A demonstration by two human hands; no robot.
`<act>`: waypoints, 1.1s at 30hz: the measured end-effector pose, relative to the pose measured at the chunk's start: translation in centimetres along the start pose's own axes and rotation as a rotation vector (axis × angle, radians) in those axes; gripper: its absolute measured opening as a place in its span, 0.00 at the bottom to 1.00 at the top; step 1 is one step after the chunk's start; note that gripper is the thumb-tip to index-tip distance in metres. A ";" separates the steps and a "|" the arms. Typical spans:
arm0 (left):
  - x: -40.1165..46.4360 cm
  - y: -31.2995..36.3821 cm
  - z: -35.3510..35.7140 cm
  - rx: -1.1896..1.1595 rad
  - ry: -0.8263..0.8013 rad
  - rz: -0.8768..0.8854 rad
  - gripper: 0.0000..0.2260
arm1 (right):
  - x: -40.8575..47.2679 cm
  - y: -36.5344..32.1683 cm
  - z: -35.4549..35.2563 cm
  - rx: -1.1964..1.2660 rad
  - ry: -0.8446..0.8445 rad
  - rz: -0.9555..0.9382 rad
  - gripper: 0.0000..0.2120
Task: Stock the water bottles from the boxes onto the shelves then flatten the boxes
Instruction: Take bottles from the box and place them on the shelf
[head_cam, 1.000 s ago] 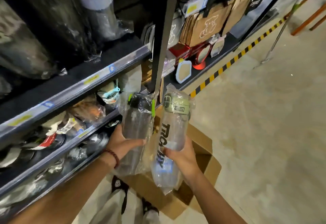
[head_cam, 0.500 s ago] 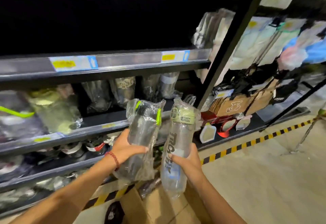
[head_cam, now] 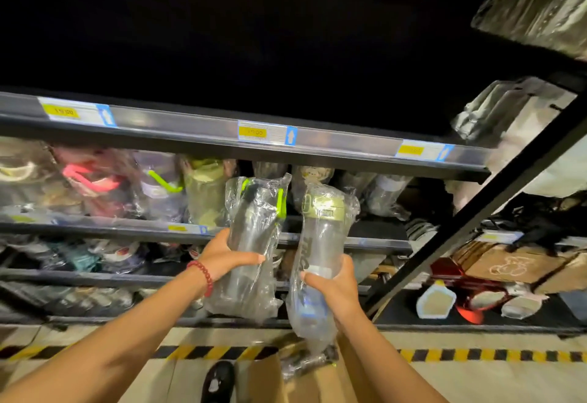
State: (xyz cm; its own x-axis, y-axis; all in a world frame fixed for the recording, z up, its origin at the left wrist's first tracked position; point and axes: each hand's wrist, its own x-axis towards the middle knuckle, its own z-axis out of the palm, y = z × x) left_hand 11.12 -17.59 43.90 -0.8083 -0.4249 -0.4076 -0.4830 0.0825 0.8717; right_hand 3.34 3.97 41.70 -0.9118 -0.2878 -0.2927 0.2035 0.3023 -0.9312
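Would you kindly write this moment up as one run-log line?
left hand: grips dark wrapped bottle | right hand: grips clear wrapped bottle | both raised before shelf | box below

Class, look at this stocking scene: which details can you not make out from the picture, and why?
Head view only:
- Top shelf: contents lost in darkness.
- Price tags: print too small and blurred.
- Right bottle: lettering partly covered by the right hand and plastic wrap.
- Box: cut off by the bottom edge; contents unclear.
- Left bottle: lower part obscured by crumpled wrap below the left hand.
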 end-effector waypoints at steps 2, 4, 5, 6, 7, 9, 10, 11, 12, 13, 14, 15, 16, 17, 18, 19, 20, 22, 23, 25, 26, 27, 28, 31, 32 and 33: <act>1.0 -0.2 -0.4 0.015 -0.011 -0.030 0.59 | 1.2 -0.2 0.2 -0.018 0.011 -0.011 0.31; 2.3 -0.6 -0.7 0.016 -0.044 -0.032 0.62 | 2.5 -0.6 0.4 -0.039 0.015 -0.016 0.31; 2.4 -0.1 -0.7 0.018 -0.048 -0.036 0.62 | 3.0 -0.8 0.4 -0.046 0.014 -0.019 0.30; 2.5 0.5 -0.5 0.011 -0.043 -0.026 0.61 | 3.6 -1.0 0.5 -0.050 0.013 -0.022 0.29; 2.9 0.6 -0.4 0.000 -0.042 -0.021 0.58 | 4.2 -1.2 0.5 -0.050 0.014 -0.029 0.29; 4.4 0.6 0.2 -0.023 -0.044 0.010 0.50 | 5.1 -1.5 0.6 -0.034 0.026 -0.042 0.30; 5.3 0.5 0.4 -0.018 -0.034 0.016 0.46 | 5.6 -1.6 0.7 -0.022 0.034 -0.048 0.30; 5.8 0.6 0.6 -0.019 -0.027 0.028 0.41 | 6.0 -1.7 0.7 -0.011 0.044 -0.053 0.31; 6.2 1.0 0.8 -0.021 -0.027 0.054 0.37 | 6.5 -1.7 0.8 0.000 0.056 -0.058 0.32; 6.6 1.1 1.0 -0.020 -0.015 0.062 0.38 | 6.9 -1.7 0.8 0.009 0.071 -0.063 0.33; 7.1 1.4 1.1 -0.033 -0.017 0.078 0.44 | 7.3 -1.7 0.8 0.020 0.087 -0.067 0.34; 7.6 1.5 1.3 -0.058 -0.011 0.078 0.49 | 7.7 -1.7 0.8 0.032 0.097 -0.071 0.36; 7.9 1.8 1.5 -0.094 0.002 0.093 0.50 | 8.1 -1.7 0.8 0.042 0.104 -0.074 0.37; 8.2 1.9 1.6 -0.114 0.015 0.100 0.50 | 8.5 -1.8 0.6 0.041 0.111 -0.075 0.38; 8.6 2.1 1.9 -0.133 0.019 0.107 0.50 | 9.0 -1.8 0.5 0.031 0.118 -0.076 0.38; 9.0 2.1 2.0 -0.133 0.022 0.096 0.50 | 9.4 -1.9 0.2 0.011 0.125 -0.076 0.39; 9.5 2.1 2.2 -0.148 0.017 0.102 0.50 | 9.9 -2.1 0.0 -0.013 0.131 -0.079 0.39; 10.1 2.5 2.8 -0.193 0.010 0.097 0.45 | 10.8 -2.3 -0.6 -0.075 0.144 -0.086 0.40; 10.4 2.7 3.2 -0.217 0.016 0.083 0.42 | 11.3 -2.4 -1.0 -0.107 0.148 -0.090 0.41; 10.9 3.3 4.2 -0.286 0.028 0.069 0.38 | 12.1 -2.6 -1.8 -0.172 0.145 -0.094 0.41; 11.2 3.4 4.7 -0.311 0.035 0.062 0.38 | 12.6 -2.8 -2.2 -0.208 0.147 -0.098 0.39; 11.5 3.6 5.2 -0.320 0.035 0.053 0.40 | 13.0 -2.9 -2.6 -0.250 0.153 -0.105 0.38; 11.8 3.6 5.6 -0.325 0.035 0.048 0.43 | 13.5 -3.0 -3.0 -0.291 0.166 -0.112 0.36; 12.4 3.9 6.8 -0.327 0.063 0.056 0.45 | 14.5 -3.3 -3.8 -0.379 0.196 -0.114 0.31; 12.7 3.8 7.2 -0.337 0.074 0.058 0.46 | 14.8 -3.2 -4.0 -0.396 0.200 -0.121 0.30; 12.9 3.9 7.6 -0.362 0.085 0.058 0.46 | 15.0 -3.2 -4.1 -0.408 0.204 -0.131 0.30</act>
State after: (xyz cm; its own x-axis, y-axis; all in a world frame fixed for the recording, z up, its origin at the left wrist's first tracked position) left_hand -3.74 -15.89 39.95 -0.7923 -0.5038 -0.3443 -0.2751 -0.2087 0.9385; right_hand -12.45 2.40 41.12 -0.9802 -0.1756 -0.0919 -0.0375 0.6197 -0.7839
